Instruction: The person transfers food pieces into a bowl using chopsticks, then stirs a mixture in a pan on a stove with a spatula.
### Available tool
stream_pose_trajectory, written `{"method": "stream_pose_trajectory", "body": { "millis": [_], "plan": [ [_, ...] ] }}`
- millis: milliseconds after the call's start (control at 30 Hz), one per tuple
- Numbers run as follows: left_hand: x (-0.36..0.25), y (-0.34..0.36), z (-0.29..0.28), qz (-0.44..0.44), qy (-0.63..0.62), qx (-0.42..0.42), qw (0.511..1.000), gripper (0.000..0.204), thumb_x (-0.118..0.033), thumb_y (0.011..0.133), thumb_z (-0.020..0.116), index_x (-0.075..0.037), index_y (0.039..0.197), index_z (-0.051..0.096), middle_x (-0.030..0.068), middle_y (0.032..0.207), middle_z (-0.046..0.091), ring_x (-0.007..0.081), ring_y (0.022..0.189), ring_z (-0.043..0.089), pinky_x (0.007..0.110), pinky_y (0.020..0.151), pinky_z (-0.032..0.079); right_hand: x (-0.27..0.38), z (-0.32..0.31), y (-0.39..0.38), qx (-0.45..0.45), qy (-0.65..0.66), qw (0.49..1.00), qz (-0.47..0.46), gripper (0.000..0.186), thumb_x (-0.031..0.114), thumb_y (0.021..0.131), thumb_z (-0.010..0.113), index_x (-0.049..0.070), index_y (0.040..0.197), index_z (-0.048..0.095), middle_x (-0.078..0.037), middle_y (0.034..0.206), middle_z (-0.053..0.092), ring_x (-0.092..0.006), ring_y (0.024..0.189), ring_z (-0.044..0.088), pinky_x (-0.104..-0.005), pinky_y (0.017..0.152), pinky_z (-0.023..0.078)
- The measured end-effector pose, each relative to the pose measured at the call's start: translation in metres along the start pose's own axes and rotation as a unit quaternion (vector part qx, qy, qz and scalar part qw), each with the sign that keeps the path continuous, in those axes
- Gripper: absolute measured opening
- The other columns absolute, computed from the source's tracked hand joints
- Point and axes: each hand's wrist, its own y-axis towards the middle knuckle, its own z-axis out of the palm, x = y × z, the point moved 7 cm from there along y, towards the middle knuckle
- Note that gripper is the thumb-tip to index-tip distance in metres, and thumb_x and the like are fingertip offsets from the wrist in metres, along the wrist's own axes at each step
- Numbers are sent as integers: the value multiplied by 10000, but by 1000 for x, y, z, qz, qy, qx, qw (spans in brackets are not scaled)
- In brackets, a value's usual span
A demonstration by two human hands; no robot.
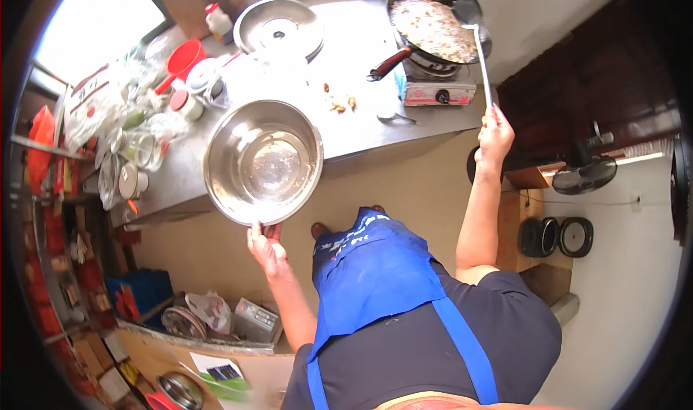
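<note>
My left hand (268, 251) grips the near rim of a wide stainless steel bowl (222, 157), tilted so that its inside shows. Bits of food residue cling to the bowl's bottom, and nothing else is in it. Out to the right, my right hand (495, 134) is closed round the long handle of a spatula (483, 60) with a dark blade. That blade rests at the far right edge of a black frying pan (486, 44), which holds a spread of pale, brown-flecked chopped food (431, 29). The pan sits on a portable gas stove (438, 92), its wooden handle pointing left.
Brown scraps (338, 107) and a spoon (396, 118) lie on the steel counter (361, 137). A metal lid (253, 27), a red ladle (186, 58), jars (186, 105) and plastic bags (83, 121) crowd its left. A fan (586, 175) stands at right.
</note>
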Motion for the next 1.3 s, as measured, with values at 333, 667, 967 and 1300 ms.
{"method": "stream_pose_trajectory", "body": {
  "millis": [333,667,967,1300],
  "plan": [
    [57,7,84,2,-14,77,997,350,-163,938,612,5,1202,455,158,1112,613,308,973,659,457,853,590,38,-14,9,53,-172,980,-85,274,98,935,619,-48,1165,655,69,707,493,-15,603,385,-190,518,301],
    [88,70,106,51,-59,11,997,100,-44,918,607,-8,955,521,98,945,599,215,838,647,436,726,622,4,22,24,194,-152,969,-12,273,138,946,628,-31,1157,668,40,837,618,-41,702,501,-199,632,407],
    [74,29,52,164,9,-21,986,516,-488,932,590,2,1079,520,108,971,589,226,872,678,310,648,588,-15,22,78,234,-313,907,-159,343,190,966,586,-91,1156,633,-170,1022,701,-192,881,636,-319,823,501],
    [218,-164,-334,-12,86,-547,833,484,-471,932,585,-22,1107,536,144,908,649,203,621,665,312,489,558,7,73,72,168,-493,813,-260,324,261,941,572,19,1115,698,-162,1013,713,-343,930,665,-402,825,496]
  ]
}}
